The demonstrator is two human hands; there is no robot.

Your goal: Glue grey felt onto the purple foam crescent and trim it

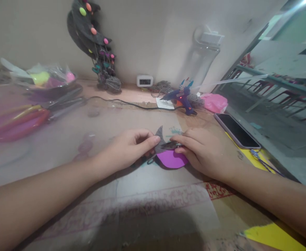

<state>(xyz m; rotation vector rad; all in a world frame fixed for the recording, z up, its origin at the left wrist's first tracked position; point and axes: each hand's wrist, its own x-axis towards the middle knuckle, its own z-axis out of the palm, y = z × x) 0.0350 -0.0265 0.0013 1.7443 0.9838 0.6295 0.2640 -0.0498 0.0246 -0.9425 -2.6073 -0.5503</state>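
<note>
Near the middle of the table, a dark grey felt-like piece [159, 133] with a pointed, curved tip rises between my two hands. My left hand [132, 146] pinches its left side between thumb and fingers. Just below it lies a bright purple flat piece [172, 160] with a rounded lower edge. My right hand [205, 150] is closed at the right side of the same grey piece, its fingertips pressing over the purple one. A small dark loop [151, 160] sticks out under my left fingers. How the pieces join is hidden by my fingers.
A blue glue gun [183, 97] with a red light stands at the back, its cord running left. Scissors [24, 120] lie left, below a plastic bag of colourful bits [45, 78]. A phone [238, 130] rests right. A grey crescent decoration [90, 31] hangs behind a small clock [144, 81].
</note>
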